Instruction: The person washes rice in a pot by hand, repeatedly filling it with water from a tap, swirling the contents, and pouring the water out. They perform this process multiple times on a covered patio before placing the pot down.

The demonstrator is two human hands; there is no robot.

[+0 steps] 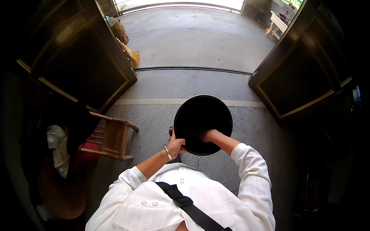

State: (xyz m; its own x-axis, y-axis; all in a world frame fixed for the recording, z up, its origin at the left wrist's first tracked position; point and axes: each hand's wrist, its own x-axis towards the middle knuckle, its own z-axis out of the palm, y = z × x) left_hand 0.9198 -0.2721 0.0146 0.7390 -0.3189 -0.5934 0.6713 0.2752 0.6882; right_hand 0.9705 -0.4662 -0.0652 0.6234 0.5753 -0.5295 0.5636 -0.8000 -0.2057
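In front of my body is a round black bucket, its wide mouth turned up toward me. My left hand, with a silver band at the wrist, grips the bucket's near left rim, thumb over the edge. My right hand reaches down inside the bucket. Its fingers sink into the dark interior, so what they touch or hold is hidden. The bucket's contents are too dark to make out.
Two dark door leaves stand open left and right of a doorway onto a paved yard. A wooden chair is at my left, near a white plastic bag. A straw broom leans beyond the left door. A raised sill crosses the doorway.
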